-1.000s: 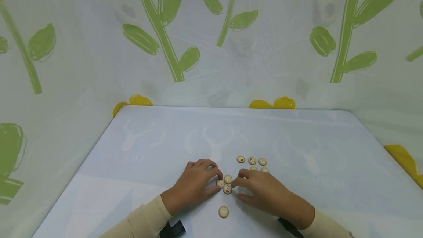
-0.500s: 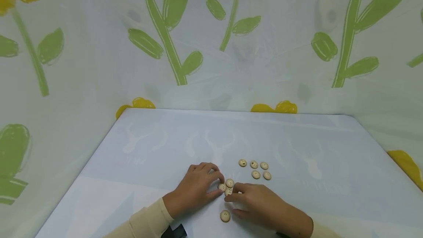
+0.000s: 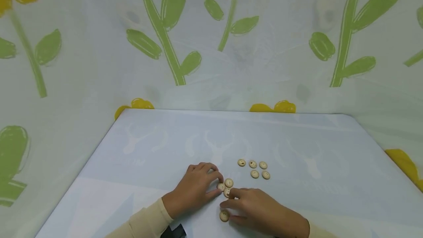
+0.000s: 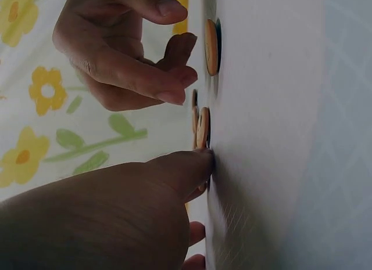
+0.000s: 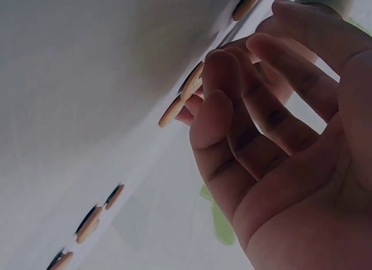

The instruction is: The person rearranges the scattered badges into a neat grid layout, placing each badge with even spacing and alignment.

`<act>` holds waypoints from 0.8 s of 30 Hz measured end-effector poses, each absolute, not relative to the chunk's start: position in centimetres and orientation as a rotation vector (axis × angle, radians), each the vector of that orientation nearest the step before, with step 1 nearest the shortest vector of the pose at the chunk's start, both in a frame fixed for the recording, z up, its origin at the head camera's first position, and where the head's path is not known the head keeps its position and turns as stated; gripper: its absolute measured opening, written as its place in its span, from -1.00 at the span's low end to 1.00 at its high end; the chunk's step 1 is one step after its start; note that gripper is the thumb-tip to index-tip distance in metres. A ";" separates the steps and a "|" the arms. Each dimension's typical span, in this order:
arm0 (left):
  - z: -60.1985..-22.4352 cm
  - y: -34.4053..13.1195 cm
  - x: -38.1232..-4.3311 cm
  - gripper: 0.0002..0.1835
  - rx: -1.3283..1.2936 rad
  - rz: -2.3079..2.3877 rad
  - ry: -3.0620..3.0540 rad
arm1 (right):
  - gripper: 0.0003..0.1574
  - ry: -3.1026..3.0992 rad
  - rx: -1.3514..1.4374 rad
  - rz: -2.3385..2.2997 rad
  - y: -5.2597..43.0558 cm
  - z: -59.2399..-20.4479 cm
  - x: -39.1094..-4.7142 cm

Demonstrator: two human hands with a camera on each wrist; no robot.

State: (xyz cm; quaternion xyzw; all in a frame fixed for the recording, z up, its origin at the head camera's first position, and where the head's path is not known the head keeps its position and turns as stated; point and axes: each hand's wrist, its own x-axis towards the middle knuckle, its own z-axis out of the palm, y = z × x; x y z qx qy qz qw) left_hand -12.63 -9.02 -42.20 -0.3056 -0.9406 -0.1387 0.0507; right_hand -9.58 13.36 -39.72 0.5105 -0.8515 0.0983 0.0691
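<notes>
Three small round wooden discs with face-like marks lie together mid-table in the head view. My left hand (image 3: 198,183) pinches the leftmost disc (image 3: 221,187) between thumb and forefinger. Beside it are the upper disc (image 3: 229,183) and the lower disc (image 3: 226,192), the latter partly covered by right fingers. Nearer to me lies a lone disc (image 3: 224,215), standing apart from the trio. My right hand (image 3: 261,206) hovers around it, thumb and forefinger parted on its right side. In the left wrist view a gap shows between the right fingertips and that lone disc (image 4: 211,47).
Behind the right hand several more discs (image 3: 254,174) lie in two short rows on the pale table (image 3: 165,139). A flower-printed cloth (image 3: 264,65) hangs behind the table. A black strap piece (image 3: 174,231) sits under the left wrist.
My right hand has moved from beside the trio toward me, to the lone disc. The left hand keeps its pinch in place. The back rows of discs have come fully into view.
</notes>
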 end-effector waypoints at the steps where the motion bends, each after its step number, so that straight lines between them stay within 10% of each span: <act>1: -42.2 -9.0 -12.6 -0.77 -0.932 -0.424 -2.861 | -0.70 -2.575 1.539 0.292 13.4 -39.7 -9.6; 24: -42.0 -9.1 -12.4 -0.78 -0.921 -0.402 -2.869 | -0.75 -2.599 1.673 0.415 13.1 -40.1 -9.5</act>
